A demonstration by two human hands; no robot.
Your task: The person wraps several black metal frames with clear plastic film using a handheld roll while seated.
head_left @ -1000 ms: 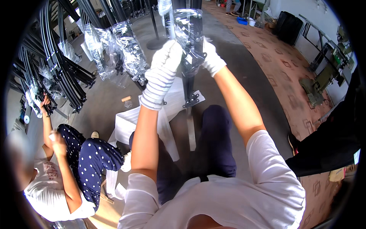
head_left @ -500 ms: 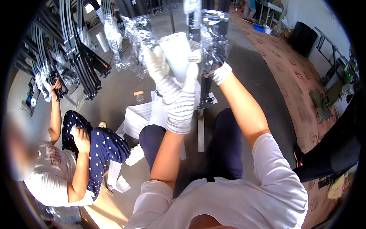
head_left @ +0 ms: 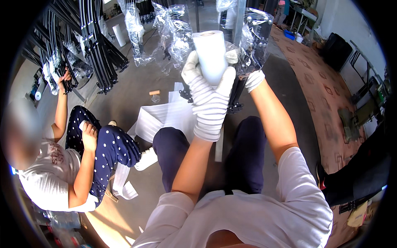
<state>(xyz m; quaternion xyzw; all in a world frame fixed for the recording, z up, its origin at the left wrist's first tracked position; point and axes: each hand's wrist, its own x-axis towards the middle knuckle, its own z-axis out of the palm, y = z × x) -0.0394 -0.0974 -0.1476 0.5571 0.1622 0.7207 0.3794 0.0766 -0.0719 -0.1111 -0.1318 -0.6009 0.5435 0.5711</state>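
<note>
A roll of clear-whitish stretch film [head_left: 210, 56] stands nearly upright in front of me. My left hand [head_left: 206, 99], in a white glove with grey stripes, is closed round its lower part, thumb on the right side. Just right of the roll is a bundle of upright black metal bars [head_left: 237, 93], its upper part covered in wrinkled clear film [head_left: 253, 39]. My right hand [head_left: 253, 79], gloved in white, reaches round behind this bundle and grips it. Most of the right hand is hidden by the bars and film; fingertips show beside the roll.
At the left a seated co-worker in polka-dot trousers [head_left: 113, 155] holds one of several hanging bundles of black bars [head_left: 99, 53]. White foam sheet [head_left: 159, 118] lies on the floor near my knees. Another film roll [head_left: 119, 35] stands farther back. Someone's dark-clothed leg [head_left: 351, 173] is at right.
My left hand and the film roll have moved right and a little up in the picture, the fingers closer round the roll. The wrapped bundle and my right hand also appear farther right.
</note>
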